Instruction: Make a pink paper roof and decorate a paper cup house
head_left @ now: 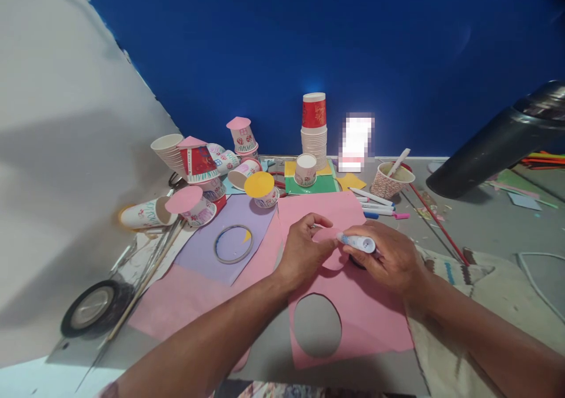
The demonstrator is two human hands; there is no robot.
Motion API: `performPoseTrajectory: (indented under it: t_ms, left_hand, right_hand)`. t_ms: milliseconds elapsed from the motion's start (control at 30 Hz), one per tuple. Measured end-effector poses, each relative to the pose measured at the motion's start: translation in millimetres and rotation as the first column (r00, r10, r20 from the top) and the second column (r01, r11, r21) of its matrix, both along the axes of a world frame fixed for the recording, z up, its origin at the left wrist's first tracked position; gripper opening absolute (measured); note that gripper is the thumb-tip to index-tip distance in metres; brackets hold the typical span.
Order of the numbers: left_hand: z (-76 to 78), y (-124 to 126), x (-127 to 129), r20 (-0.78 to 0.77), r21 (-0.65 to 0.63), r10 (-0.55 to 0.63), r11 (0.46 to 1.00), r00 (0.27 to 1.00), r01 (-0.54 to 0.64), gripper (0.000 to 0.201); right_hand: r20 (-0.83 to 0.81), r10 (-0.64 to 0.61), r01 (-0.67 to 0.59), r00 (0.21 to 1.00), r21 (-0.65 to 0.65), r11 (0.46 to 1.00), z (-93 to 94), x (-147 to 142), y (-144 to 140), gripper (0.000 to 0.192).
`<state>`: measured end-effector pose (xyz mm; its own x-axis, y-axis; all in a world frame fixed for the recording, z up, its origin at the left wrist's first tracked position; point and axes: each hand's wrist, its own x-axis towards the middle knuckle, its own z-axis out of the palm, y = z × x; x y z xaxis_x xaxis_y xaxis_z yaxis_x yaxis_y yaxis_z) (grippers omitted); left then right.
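Note:
My left hand (304, 248) is closed on a pink paper circle (334, 258), pinching its edge between thumb and fingers. In my right hand (391, 255) is a short white tube with blue marks, which looks like a glue stick (359, 243). Its far end meets the circle close to my left thumb; the tip itself is hidden. Below both hands lies a pink paper sheet (366, 321) with a round hole cut in it. A dark round object shows partly under my right fingers, too covered to name.
Decorated paper cups (198, 212), some with paper roofs, stand at the left around a tape ring (233, 244). Behind are a cup stack (314, 145), markers (375, 204) and a cup with a stick (391, 183). A black flask (481, 151) leans at right; a cloth (459, 309) lies nearer.

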<state>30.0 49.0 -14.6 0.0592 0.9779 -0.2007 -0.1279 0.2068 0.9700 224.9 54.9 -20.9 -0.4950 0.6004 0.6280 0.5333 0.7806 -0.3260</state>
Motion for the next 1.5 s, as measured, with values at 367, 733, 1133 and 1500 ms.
performPoseTrajectory:
  t_ms: [367, 733, 1133, 1500]
  left_hand:
    - [5.1, 0.4, 0.5, -0.024, -0.039, -0.026, 0.999, 0.999, 0.025, 0.027]
    - [7.9, -1.1, 4.5, 0.034, -0.088, -0.041, 0.995, 0.999, 0.044, 0.02]
    - [2.7, 1.6, -2.0, 0.035, -0.128, -0.011, 0.992, 0.999, 0.015, 0.04]
    - [2.5, 3.3, -4.3, -0.005, -0.081, -0.046, 0.996, 0.999, 0.046, 0.037]
  right_hand:
    - [-0.016, 0.008, -0.008, 1.0, -0.029, 1.0, 1.2, -1.5, -1.3, 0.008]
    - [-0.016, -0.014, 0.014, 1.0, -0.02, 1.0, 3.5, -0.2, -2.0, 0.009]
    - [-0.074, -0.231, 0.23, 0.97, -0.022, 0.973, 10.8, 11.1, -1.9, 0.011]
    - [0.02, 0.062, -0.064, 0.998, 0.057, 0.996, -2.4, 6.9, 1.2, 0.011]
